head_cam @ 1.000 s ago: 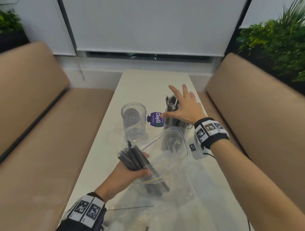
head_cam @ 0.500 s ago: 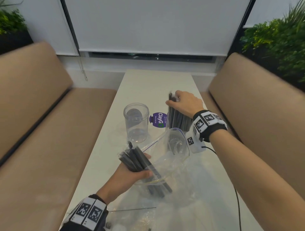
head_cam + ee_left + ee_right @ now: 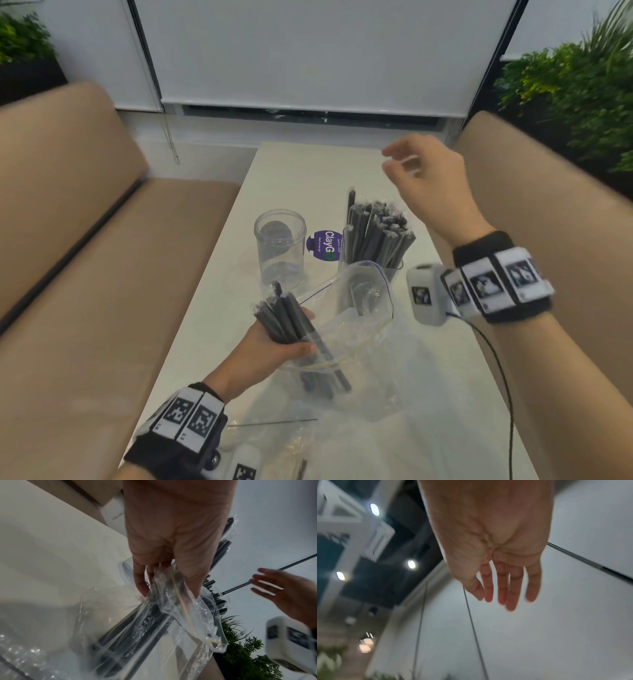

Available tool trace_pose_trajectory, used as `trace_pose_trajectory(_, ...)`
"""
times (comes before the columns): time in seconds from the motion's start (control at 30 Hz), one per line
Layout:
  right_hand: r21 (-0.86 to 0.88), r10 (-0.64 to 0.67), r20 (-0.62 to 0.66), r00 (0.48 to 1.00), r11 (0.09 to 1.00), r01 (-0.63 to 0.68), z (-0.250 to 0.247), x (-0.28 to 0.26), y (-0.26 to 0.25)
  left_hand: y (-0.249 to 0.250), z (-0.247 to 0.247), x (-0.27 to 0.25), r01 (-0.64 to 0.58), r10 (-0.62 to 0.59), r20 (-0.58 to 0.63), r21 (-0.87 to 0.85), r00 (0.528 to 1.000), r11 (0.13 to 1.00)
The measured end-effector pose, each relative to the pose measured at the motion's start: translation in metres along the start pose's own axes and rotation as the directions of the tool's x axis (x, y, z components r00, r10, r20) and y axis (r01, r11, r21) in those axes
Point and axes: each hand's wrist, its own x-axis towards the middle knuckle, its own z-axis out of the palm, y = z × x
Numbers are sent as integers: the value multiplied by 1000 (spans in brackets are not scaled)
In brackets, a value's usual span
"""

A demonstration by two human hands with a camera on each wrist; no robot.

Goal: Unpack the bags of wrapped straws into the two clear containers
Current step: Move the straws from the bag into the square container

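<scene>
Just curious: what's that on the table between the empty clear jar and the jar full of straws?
A purple ClayGo sticker lies on the table between the empty jar and the full jar, seen in the head view.

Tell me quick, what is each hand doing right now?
Left hand: closed around a bundle of wrapped straws, half out of the clear bag.
Right hand: open, holding nothing, up in the air.

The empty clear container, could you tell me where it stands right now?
In the head view the empty clear container stands upright on the white table, left of the purple sticker and the straw-filled container.
</scene>
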Motion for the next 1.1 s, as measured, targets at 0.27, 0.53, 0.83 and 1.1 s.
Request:
trace_pose_trajectory(0.27, 174, 159, 532, 832, 941, -291, 72, -134, -27, 17, 11, -2, -101, 90, 73, 159, 993, 982)
trace_pose_trajectory(0.53, 446, 235, 357, 904, 808, -386, 95, -142, -17, 16, 18, -11, -66, 34, 136, 239, 990, 969)
trace_pose_trajectory(0.83, 666, 211, -166, 963, 745, -48, -24, -38, -24, 0, 18, -15, 110, -157, 160, 273, 974, 956)
trace_pose_trajectory(1.1, 378, -11, -512, 859, 895, 237, -19, 20, -18, -6, 10, -14, 112, -110, -23, 211, 994, 971)
